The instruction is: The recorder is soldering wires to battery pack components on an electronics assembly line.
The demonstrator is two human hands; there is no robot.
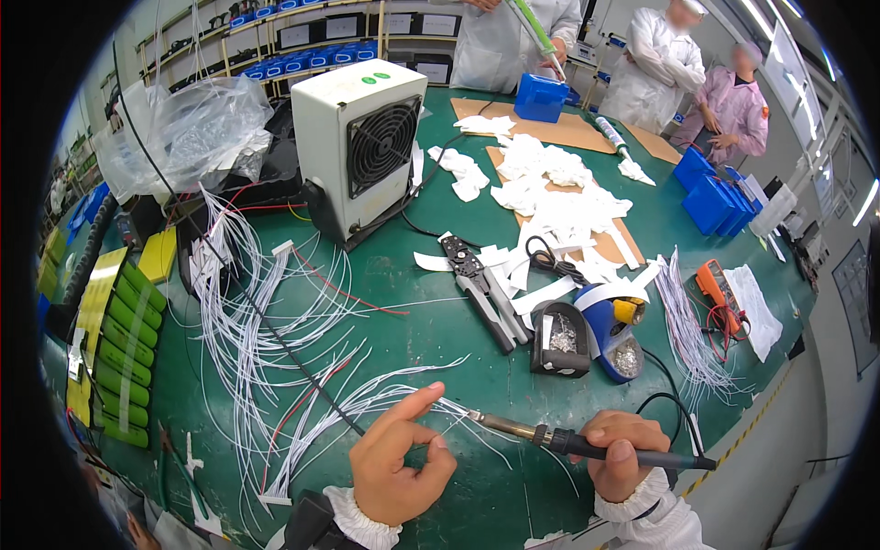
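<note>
My right hand is wrapped round the handle of a soldering iron. Its tip points left and meets, or nearly meets, thin white wires in front of my left hand. My left hand has its index finger stretched over those wires and its thumb apart from it. Whether the finger touches a wire I cannot tell; the other fingers are partly hidden. The wires run from a white connector near the front edge. A larger wire bundle lies beyond, at the left.
A boxy fan unit stands at the back left. Wire strippers, a black tray and a blue soldering stand lie mid-table. Green cells are at left, an orange multimeter at right. People stand across the table.
</note>
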